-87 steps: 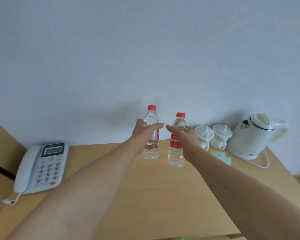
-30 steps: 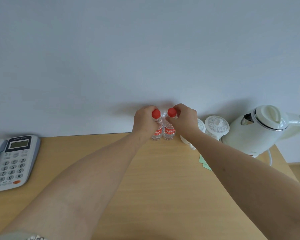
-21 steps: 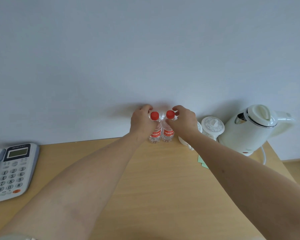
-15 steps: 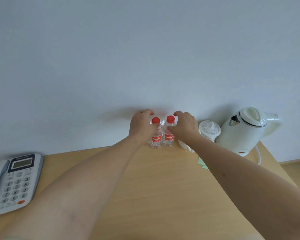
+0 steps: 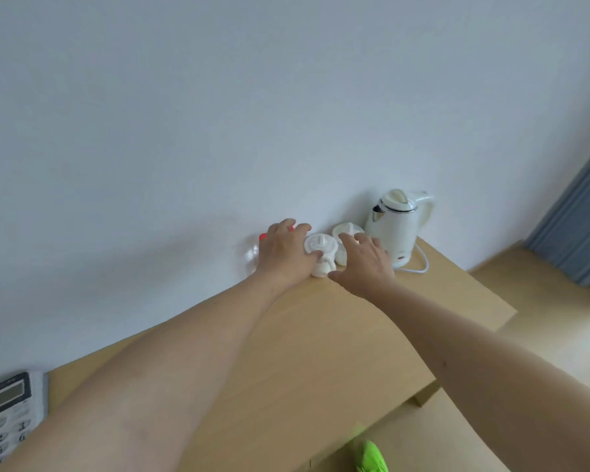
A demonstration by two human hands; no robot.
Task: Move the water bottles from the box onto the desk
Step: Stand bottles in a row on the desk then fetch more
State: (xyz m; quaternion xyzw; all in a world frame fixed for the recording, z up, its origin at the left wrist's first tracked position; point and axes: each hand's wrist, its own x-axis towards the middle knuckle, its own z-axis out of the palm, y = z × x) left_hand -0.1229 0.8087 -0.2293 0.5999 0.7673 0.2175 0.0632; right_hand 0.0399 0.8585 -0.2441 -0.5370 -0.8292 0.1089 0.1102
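A clear water bottle (image 5: 251, 255) with a red cap (image 5: 262, 237) stands at the back of the wooden desk (image 5: 324, 338), against the wall. My left hand (image 5: 285, 255) is in front of it with fingers apart and hides most of it. A second bottle is hidden behind that hand. My right hand (image 5: 365, 264) hovers to the right with fingers spread, holding nothing, in front of two white lidded cups (image 5: 321, 245).
A white electric kettle (image 5: 399, 226) with its cord stands at the desk's back right. A grey telephone (image 5: 4, 413) lies at the left edge. Below the desk's front edge are a brown cardboard surface (image 5: 419, 437) and something bright green (image 5: 372, 458).
Both hands have let go of the bottles and opened. The right hand has moved right and back toward me. The view has swung and tilted to the right.
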